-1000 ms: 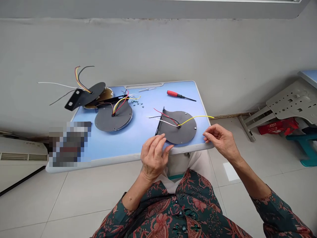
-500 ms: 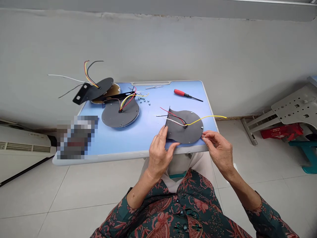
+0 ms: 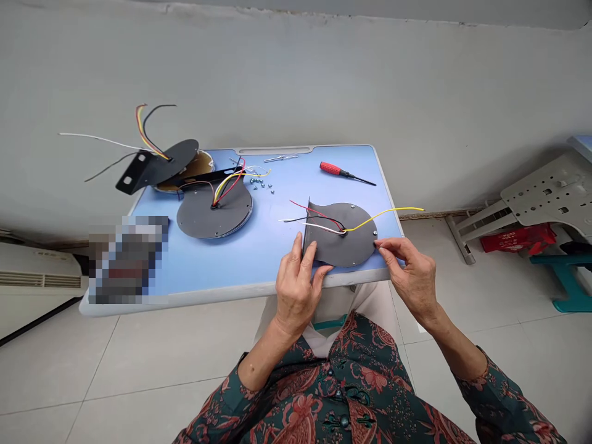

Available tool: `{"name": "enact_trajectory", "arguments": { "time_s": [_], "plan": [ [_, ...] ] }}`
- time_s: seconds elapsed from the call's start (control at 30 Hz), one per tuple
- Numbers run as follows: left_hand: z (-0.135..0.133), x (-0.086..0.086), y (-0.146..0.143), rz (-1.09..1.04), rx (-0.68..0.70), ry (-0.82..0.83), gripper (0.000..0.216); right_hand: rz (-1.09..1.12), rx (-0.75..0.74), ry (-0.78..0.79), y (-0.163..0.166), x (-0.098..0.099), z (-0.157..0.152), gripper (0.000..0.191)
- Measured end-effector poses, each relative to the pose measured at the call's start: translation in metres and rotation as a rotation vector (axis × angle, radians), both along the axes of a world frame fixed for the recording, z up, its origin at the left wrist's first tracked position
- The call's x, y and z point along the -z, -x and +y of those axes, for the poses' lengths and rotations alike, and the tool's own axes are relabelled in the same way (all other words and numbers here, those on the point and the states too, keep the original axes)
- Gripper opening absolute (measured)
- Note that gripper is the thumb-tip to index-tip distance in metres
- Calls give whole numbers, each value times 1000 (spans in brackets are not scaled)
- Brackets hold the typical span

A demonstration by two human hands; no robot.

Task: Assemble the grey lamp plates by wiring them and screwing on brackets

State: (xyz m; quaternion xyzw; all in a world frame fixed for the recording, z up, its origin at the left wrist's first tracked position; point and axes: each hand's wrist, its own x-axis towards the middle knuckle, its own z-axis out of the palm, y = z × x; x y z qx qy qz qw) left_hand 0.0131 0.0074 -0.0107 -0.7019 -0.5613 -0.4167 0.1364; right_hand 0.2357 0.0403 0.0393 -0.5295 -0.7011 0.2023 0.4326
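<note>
A dark grey round metal plate with a bent bracket edge lies near the table's front right. Red, black, white and yellow wires come up through its middle, and small silver screws sit at its rim. My left hand grips its lower left side, fingers over the bracket edge and thumb at the front rim. At the plate's right rim, the thumb and forefinger of my right hand are pinched together. Whatever lies between those fingertips is too small to make out.
Two similar wired plates, one flat and one tilted, stand at the table's left. Loose screws lie beside them. A red-handled screwdriver is at the back right. A blurred-out object covers the front left corner.
The view has shifted slightly. My left fingers have spread a little on the bracket edge. My right fingertips have moved slightly up along the plate's right rim, still pinched.
</note>
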Motion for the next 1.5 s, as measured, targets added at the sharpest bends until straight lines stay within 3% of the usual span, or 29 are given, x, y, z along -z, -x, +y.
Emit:
{"name": "enact_trajectory", "arguments": {
  "time_s": [0.3, 0.57, 0.77, 1.0, 1.13, 1.3, 1.5],
  "plan": [
    [4, -9, -8, 42, -34, 40, 35, -110, -2, -88, 8, 8, -4, 14],
    [2, -4, -11, 77, -22, 27, 40, -244, -12, -191, 11, 9, -5, 17],
    [0, -13, -12, 64, -70, 28, 42, -279, -37, -212, 10, 9, -5, 21],
    [7, -10, -11, 222, 203, -97, 37, -301, -54, -279, 12, 12, -4, 20],
    [10, -7, -12, 207, 251, -58, 43, -279, -61, -234, 8, 4, -5, 21],
    [11, -7, -12, 199, 257, -57, 44, -145, 40, -101, -5, -18, 35, 14],
    [13, -8, -14, 210, 237, -95, 36, -10, -173, 178, 9, -12, 105, 8]
  ]
}}
